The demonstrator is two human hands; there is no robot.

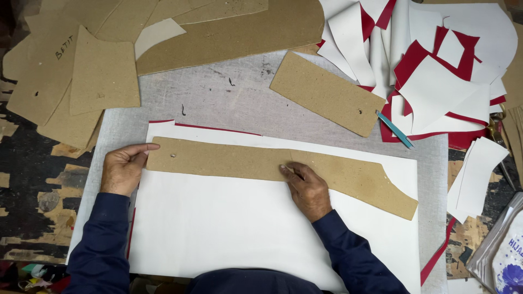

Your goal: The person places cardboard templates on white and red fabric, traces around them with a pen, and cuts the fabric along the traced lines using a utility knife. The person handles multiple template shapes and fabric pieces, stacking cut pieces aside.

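Nearest you lies a large white sheet with a red underside showing at its edges, spread on a pale grey work mat. Across its upper part rests a long brown cardboard pattern, running left to right and angling down at its right end. Your left hand sits at the pattern's left end — fingers loosely extended, thumb and forefinger touching its edge, gripping nothing. Your right hand presses flat on the pattern's middle, fingers together, holding nothing. Beyond lies a shorter cardboard strip, a blue tool just beside it, then cardboard templates far left and cut white-and-red pieces far right.
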